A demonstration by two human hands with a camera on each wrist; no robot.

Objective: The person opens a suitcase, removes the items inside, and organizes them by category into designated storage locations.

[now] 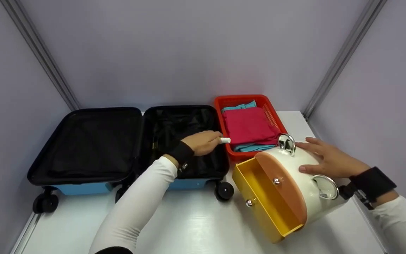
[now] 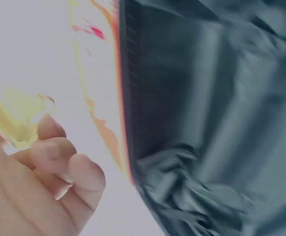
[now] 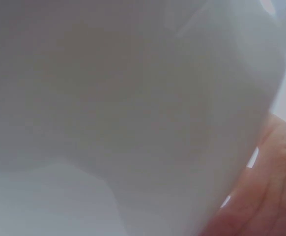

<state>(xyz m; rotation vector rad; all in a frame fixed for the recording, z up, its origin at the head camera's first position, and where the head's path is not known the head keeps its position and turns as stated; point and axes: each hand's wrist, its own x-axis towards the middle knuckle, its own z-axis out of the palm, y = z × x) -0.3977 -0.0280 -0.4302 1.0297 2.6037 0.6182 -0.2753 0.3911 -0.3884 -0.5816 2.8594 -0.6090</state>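
My left hand (image 1: 203,141) is over the right half of an open suitcase (image 1: 220,169), near the red basket. It pinches a small yellowish, see-through object (image 2: 17,118); in the head view a white end (image 1: 225,140) sticks out past the fingers. Glare hides its exact kind. On the right, my right hand (image 1: 331,160) rests on the curved top of a cream storage box (image 1: 294,165), fingers spread. This box has an orange front, two silver rings, and a yellow drawer (image 1: 259,218) pulled out. In the right wrist view the cream surface fills most of the frame.
A red basket (image 1: 220,100) with folded pink cloth (image 1: 248,125) and blue cloth (image 1: 254,147) stands behind the drawer. The suitcase's left half (image 1: 90,144) lies spread at the left, black wheels toward the front. Grey walls enclose the white table (image 1: 189,225).
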